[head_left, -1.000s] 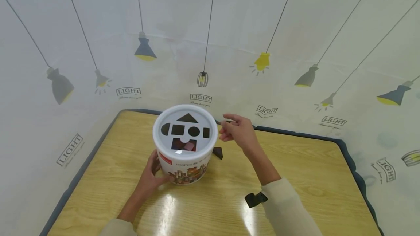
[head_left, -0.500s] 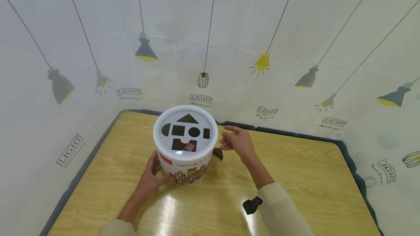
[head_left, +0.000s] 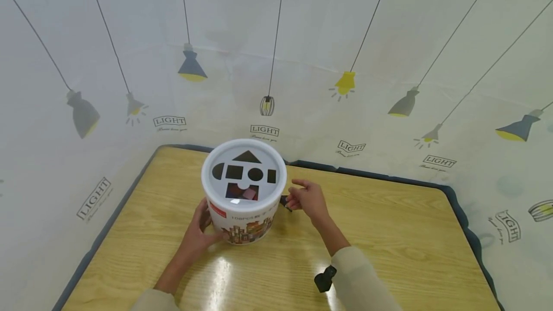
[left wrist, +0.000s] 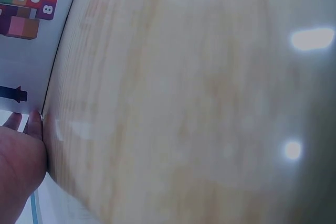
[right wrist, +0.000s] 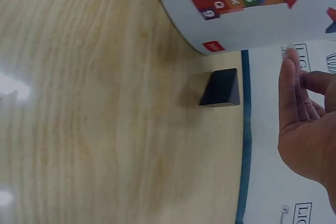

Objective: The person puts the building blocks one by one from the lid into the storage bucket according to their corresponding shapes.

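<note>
A white bucket [head_left: 242, 224] with printed building blocks on its side stands on the table. Its white lid [head_left: 220, 188] has several cut-outs: a triangle, a circle, squares and others, with coloured blocks showing through one. My left hand [head_left: 200, 230] holds the bucket's left side, thumb at the front, fingers partly hidden behind it. To the bucket's right, a dark triangular block [right wrist: 220, 88] rests on the wood. My right hand [head_left: 308, 200] is above and beside this block, overlapping it in the head view. In the right wrist view its fingers reach out fairly straight, holding nothing.
The wooden table [head_left: 389, 234] has a dark blue wavy border [head_left: 389, 176] along its back and sides. Behind it hangs a pale cloth [head_left: 311, 23] printed with lamps. A black device [head_left: 325, 278] is on the right sleeve.
My right hand has come down and toward me, from beside the lid to the dark triangular block. The left hand and the bucket have stayed in place.
</note>
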`<state>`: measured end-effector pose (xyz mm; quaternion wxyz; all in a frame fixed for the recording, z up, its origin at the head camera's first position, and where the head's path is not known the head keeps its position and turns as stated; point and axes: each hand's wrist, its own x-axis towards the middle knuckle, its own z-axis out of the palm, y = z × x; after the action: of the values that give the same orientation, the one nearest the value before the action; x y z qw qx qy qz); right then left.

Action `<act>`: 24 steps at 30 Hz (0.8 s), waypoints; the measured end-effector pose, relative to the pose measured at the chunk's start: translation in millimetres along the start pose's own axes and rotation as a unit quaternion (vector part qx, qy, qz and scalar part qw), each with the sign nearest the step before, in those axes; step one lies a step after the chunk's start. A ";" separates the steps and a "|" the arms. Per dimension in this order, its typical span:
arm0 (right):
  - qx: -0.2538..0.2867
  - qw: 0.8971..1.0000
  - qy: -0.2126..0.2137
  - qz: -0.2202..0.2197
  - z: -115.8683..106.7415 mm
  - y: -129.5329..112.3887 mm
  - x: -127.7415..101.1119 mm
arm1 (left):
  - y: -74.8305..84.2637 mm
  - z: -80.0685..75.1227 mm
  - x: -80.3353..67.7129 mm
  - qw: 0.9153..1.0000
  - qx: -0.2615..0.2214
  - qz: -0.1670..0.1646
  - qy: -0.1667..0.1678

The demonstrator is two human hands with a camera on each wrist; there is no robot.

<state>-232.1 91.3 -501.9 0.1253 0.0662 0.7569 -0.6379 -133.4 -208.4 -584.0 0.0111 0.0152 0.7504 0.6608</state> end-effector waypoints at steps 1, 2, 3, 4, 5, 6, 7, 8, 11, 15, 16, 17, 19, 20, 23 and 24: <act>-0.002 1.000 -0.001 0.002 1.1 2.7 -0.1 | 0.3 0.0 -0.1 1.000 0.002 0.000 0.001; -0.003 1.000 -0.002 0.005 2.3 5.8 0.4 | 0.7 0.0 -0.2 1.000 0.004 -0.001 0.001; -0.005 1.000 -0.002 0.008 3.5 8.1 0.4 | 0.9 0.0 -0.2 1.000 0.005 0.000 0.001; -0.007 1.000 -0.002 0.010 4.5 10.5 0.4 | 1.0 -0.2 -0.1 1.000 0.006 -0.001 0.002; -0.010 1.000 -0.001 0.014 5.5 13.1 0.7 | 1.0 -0.2 0.0 1.000 0.008 -0.002 0.002; -0.014 1.000 0.000 0.017 6.3 15.4 0.7 | 0.9 -0.3 0.1 1.000 0.008 -0.001 0.001; -0.017 1.000 0.001 0.020 7.1 17.5 0.5 | 0.8 -0.3 0.1 1.000 0.009 0.000 0.002; -0.020 1.000 0.003 0.023 8.0 19.8 0.7 | 0.7 -0.3 0.1 1.000 0.008 0.001 0.001; -0.022 0.999 0.005 0.032 10.0 27.1 0.7 | 0.5 -0.2 0.3 1.000 0.007 0.003 0.000; -0.011 0.999 0.003 0.040 11.2 38.1 0.8 | 0.7 0.2 0.4 1.000 0.004 0.006 -0.001; -0.009 0.999 0.003 0.042 11.5 41.0 1.2 | 0.7 0.2 0.4 1.000 0.004 0.006 -0.001; -0.008 0.999 0.003 0.044 11.7 43.3 1.2 | 0.7 0.3 0.3 1.000 0.003 0.005 -0.001; -0.009 0.999 0.003 0.045 12.5 47.0 1.3 | 0.5 0.4 0.1 1.000 0.003 0.004 -0.001; -0.012 0.999 0.004 0.043 13.0 48.4 1.3 | 0.2 0.3 0.2 1.000 0.004 0.003 -0.001; -0.010 0.999 0.009 0.040 15.0 50.2 0.2 | -0.6 0.0 0.1 1.000 0.003 0.001 0.000; -0.010 0.999 0.009 0.037 15.5 50.4 -0.4 | -0.9 -0.2 0.3 1.000 0.003 0.000 0.000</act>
<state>-217.0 85.1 -552.1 0.1423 0.0989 0.7616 -0.6245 -133.7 -208.7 -584.9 0.0108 0.0155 0.7521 0.6588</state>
